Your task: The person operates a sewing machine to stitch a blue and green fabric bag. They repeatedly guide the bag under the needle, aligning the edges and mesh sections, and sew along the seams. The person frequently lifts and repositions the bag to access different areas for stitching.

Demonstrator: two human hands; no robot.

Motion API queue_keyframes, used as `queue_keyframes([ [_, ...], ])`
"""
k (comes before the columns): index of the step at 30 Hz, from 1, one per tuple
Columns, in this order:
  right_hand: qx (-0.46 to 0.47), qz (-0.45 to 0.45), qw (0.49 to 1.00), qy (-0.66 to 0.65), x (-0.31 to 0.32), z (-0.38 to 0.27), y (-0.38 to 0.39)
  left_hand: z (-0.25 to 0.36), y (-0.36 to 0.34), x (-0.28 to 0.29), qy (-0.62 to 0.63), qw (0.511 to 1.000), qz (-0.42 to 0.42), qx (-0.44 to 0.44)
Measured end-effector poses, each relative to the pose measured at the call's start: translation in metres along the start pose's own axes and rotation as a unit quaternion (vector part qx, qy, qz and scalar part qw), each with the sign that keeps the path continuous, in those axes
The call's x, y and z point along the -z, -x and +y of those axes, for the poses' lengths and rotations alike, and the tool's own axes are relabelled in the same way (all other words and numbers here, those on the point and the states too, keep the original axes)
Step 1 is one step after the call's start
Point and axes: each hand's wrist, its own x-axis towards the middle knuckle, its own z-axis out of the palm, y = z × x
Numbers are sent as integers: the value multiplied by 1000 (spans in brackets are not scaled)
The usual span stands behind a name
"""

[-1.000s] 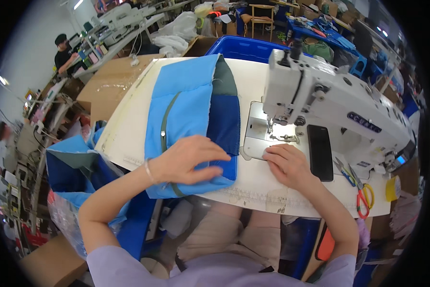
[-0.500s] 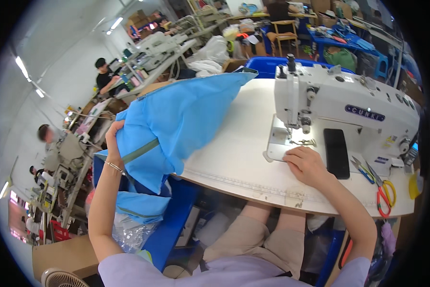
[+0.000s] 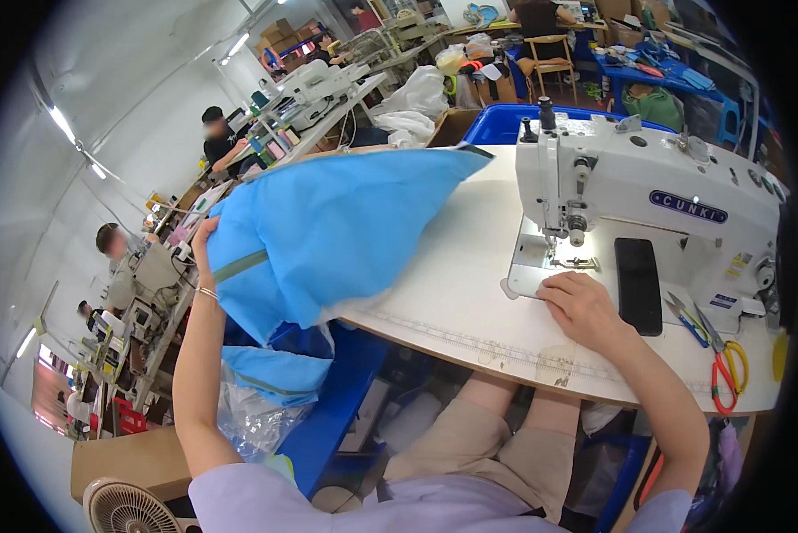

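My left hand (image 3: 205,244) is closed on the left edge of a large blue fabric piece (image 3: 337,222) with a dark green strip. The cloth is held up at the left of the white table (image 3: 452,302), its pointed far corner toward the machine, and it hides part of my fingers. My right hand (image 3: 584,306) rests at the near edge of the metal plate of a white sewing machine (image 3: 612,178), fingers loosely bent, with no cloth under them. The lit needle area lies just beyond my fingertips, bare of fabric.
Right of my right hand lie a black phone (image 3: 639,286), small snips (image 3: 689,322) and red-and-yellow-handled scissors (image 3: 726,364). More blue fabric (image 3: 279,373) sits below the table's left side, by clear plastic. A blue bin (image 3: 577,118) stands behind the machine. Other people work farther left.
The blue fabric has swung slightly, its broad side now spread more toward me, with my left hand still on it. My right hand stays by the plate. The whole view has shifted a little.
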Motion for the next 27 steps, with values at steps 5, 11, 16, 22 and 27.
queue_keyframes([
  [5, -16, -29, 999, 13, 2, 1, 4, 2, 31, -91, 101, 980, -173, 20],
  [11, -23, -28, 999, -16, 4, 2, 1, 59, 32, -152, 28, 985, 125, -115],
  [16, -9, -21, 999, -29, 3, 0, -2, 104, 34, -171, 27, 982, 70, -175],
  [22, -9, -22, 1000, -21, -1, 2, -2, 172, 43, -124, -33, 979, 2, -201],
  [27, -13, -18, 1000, -16, -2, -1, -4, 169, 81, -149, -151, 966, 0, -208],
])
